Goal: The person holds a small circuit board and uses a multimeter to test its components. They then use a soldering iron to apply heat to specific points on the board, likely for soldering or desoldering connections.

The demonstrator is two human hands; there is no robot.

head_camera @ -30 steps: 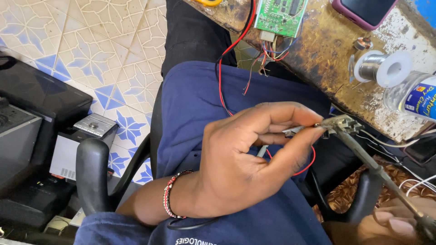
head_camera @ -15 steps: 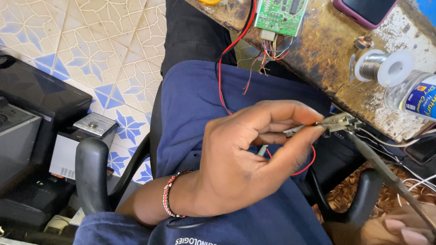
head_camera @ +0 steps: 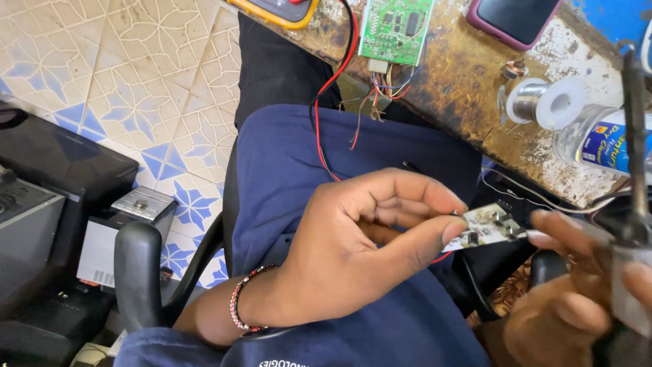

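Note:
My left hand (head_camera: 353,251) pinches a small pale circuit board (head_camera: 485,228) between thumb and fingers, above my lap. A beaded bracelet is on that wrist. My right hand (head_camera: 564,299) is at the lower right, blurred, with a fingertip touching the small board's right end. It grips a long tool with a grey handle (head_camera: 631,285), whose dark shaft (head_camera: 636,136) points up, away from the board. A red wire (head_camera: 326,115) and a black wire run from the bench down behind my left hand.
On the worn bench (head_camera: 475,88) lie a green circuit board (head_camera: 397,27), a yellow-edged meter (head_camera: 278,8), a phone in a purple case (head_camera: 516,20), a solder spool (head_camera: 543,102) and a labelled bottle (head_camera: 604,146). A black chair armrest (head_camera: 139,272) and dark boxes (head_camera: 61,177) are on the left.
The tool's tip has left the small board and its shaft has swung upward. My right hand has come up closer to the board. The view has tilted slightly.

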